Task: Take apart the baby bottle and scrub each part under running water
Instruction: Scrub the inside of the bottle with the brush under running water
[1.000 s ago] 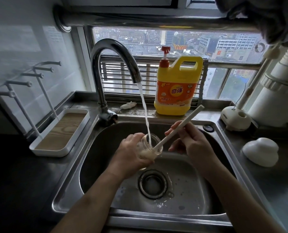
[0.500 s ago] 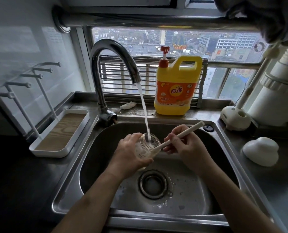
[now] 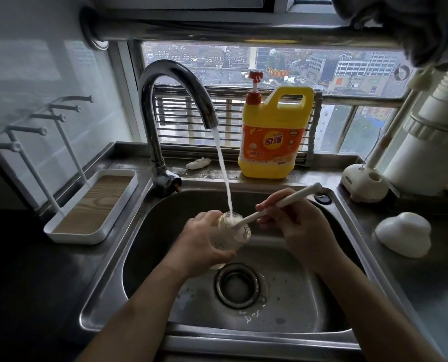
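Clear bottle [image 3: 235, 231] is tilted over the sink [image 3: 152, 231], the left hand [image 3: 199, 244] is wrapped around its body, and water [image 3: 221, 163] from the tap [image 3: 170, 74] falls into its open mouth. The right hand [image 3: 303, 228] pinches a white brush [image 3: 288, 201] by the handle, just beside the bottle, and the brush head is inside the bottle. On the counter [image 3: 322, 175] behind the sink stands a yellow jug [image 3: 272, 137].

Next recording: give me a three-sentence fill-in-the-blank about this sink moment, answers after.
1. The left hand grips a clear ____ over the sink.
2. The right hand holds a white ____ whose head is inside it.
3. The jug by the window is mostly ____.
Missing: bottle; brush; yellow.
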